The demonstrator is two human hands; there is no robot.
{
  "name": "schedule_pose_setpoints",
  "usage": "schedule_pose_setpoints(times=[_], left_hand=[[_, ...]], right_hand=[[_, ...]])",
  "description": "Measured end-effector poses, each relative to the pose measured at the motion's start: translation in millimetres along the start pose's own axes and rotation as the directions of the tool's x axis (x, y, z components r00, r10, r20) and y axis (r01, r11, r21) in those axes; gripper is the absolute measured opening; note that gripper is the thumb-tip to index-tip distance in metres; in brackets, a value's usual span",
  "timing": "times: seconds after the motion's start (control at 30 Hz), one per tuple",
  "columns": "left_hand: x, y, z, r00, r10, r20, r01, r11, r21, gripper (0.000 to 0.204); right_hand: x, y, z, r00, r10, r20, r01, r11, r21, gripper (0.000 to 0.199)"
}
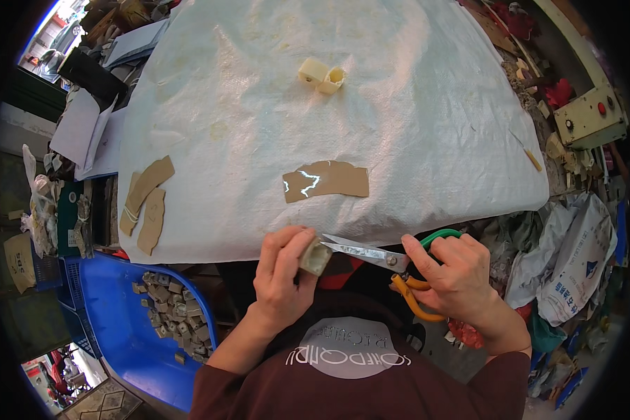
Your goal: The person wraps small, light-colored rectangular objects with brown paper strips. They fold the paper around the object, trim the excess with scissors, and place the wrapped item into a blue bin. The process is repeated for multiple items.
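My left hand (281, 273) is closed round a small greyish, box-like piece (316, 257), just off the near edge of the table. In my right hand (462, 271) is a pair of scissors (371, 253) with one green and one orange handle. The blades are a little apart, and their tips point left, at the upper edge of the grey piece; whether they touch it I cannot tell. Beyond my hands a curved brown sheet piece (339, 180) with a shiny surface lies on the table. Farther off sit two cream hollow pieces (313, 72).
A white woven sheet (420, 126) covers the table. Several brown strips (152, 180) lie at its left. Below them stands a blue tub (119, 336) with several small grey blocks (175, 308). At right are a yellow-handled thin tool (532, 159), a control box (589, 119) and plastic bags (574, 259).
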State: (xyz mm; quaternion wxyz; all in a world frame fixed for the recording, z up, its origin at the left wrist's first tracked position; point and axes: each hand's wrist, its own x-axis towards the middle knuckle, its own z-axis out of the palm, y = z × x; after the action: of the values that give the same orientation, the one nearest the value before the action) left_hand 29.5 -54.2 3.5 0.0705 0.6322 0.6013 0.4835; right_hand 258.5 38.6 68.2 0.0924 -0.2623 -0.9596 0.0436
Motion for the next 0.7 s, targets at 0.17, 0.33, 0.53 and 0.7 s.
schedule_pose_setpoints(times=[0.17, 0.33, 0.53, 0.7], left_hand=[[1, 1, -1, 1.000, 0.001, 0.018, -0.001, 1.000, -0.007, 0.047], [1, 4, -6, 0.991, -0.112, 0.072, 0.121, 0.983, -0.136, 0.040], [1, 3, -11, 0.971, -0.172, 0.168, 0.213, 0.940, -0.268, 0.035], [0, -1, -13, 0.944, -0.218, 0.249, 0.296, 0.893, -0.340, 0.034]], right_hand=[[0, 0, 4, 0.999, -0.020, -0.039, 0.019, 0.999, -0.042, 0.072], [1, 6, 11, 0.990, -0.101, -0.103, 0.090, 0.990, -0.105, 0.056], [1, 22, 24, 0.963, -0.215, -0.160, 0.202, 0.975, -0.093, 0.044], [3, 31, 30, 0.957, -0.226, -0.183, 0.218, 0.974, -0.064, 0.047]])
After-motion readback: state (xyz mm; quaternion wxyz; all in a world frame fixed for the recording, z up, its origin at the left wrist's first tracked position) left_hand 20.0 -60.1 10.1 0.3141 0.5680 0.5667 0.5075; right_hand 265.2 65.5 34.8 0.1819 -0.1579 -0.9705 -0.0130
